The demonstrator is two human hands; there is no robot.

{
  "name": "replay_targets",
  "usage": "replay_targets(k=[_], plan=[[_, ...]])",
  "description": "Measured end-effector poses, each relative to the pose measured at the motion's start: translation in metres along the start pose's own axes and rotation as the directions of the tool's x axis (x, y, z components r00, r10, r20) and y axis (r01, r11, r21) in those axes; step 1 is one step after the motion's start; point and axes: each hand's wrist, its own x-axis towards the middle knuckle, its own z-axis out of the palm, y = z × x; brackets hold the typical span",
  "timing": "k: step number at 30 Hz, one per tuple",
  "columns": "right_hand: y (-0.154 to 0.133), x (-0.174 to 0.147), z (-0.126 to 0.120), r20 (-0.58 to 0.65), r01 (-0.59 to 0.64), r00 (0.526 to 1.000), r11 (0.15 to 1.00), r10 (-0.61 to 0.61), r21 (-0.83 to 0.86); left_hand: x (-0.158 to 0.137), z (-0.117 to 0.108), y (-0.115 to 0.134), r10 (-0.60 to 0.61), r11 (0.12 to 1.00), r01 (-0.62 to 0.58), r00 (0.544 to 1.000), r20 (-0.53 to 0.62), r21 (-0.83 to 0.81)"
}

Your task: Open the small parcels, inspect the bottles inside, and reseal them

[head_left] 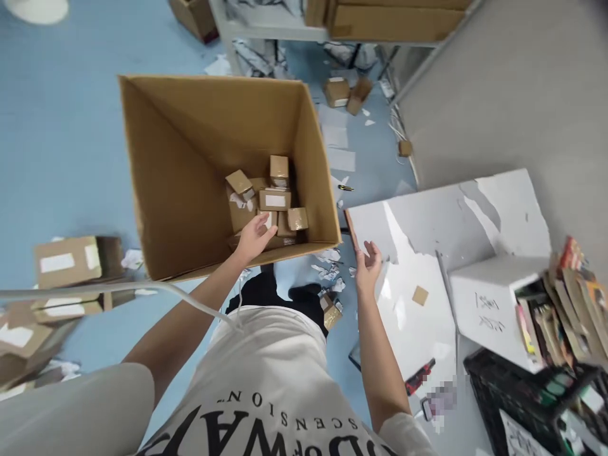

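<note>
A tall, open cardboard box (180,190) stands in front of me with several small brown cartons inside. My left hand (255,239) reaches over its near rim, fingers apart and holding nothing, just above a carton with a white label (268,219). Further in lie another labelled carton (275,200), a tilted carton (240,182) and a taped carton (297,219). To the right of the box, my right hand (368,265) is at the table's left edge, fingers loosely bent and apart. Nothing shows in it; whether it touches the edge I cannot tell.
The white table (427,316) at right holds a small cardboard square (420,295), a red-and-black tool (420,377), a white box of packets (494,310) and a black crate (513,392). Cartons (66,263) lie on the floor at left. A white cable (142,288) crosses my left arm.
</note>
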Motion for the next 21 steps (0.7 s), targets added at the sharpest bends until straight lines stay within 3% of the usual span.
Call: replay_targets(k=[5,9,14,21], plan=[[-0.018,0.029,0.095,0.259,0.013,0.965,0.988,0.027,-0.151,0.023,-0.059,-0.013,-0.070,0.996,0.061,0.984,-0.166,-0.059],[-0.005,0.059,0.159,0.480,0.057,0.871,0.946,0.109,-0.318,0.039,-0.076,-0.035,-0.124,0.989,0.101,0.964,-0.237,-0.109],[0.052,0.106,0.217,0.648,0.222,0.717,0.799,0.255,-0.560,0.070,-0.068,-0.072,-0.202,0.975,0.169,0.943,-0.266,-0.141],[0.160,0.165,0.270,0.627,0.339,0.596,0.550,0.503,-0.763,0.148,-0.030,-0.143,-0.257,0.964,0.231,0.937,-0.236,-0.134]])
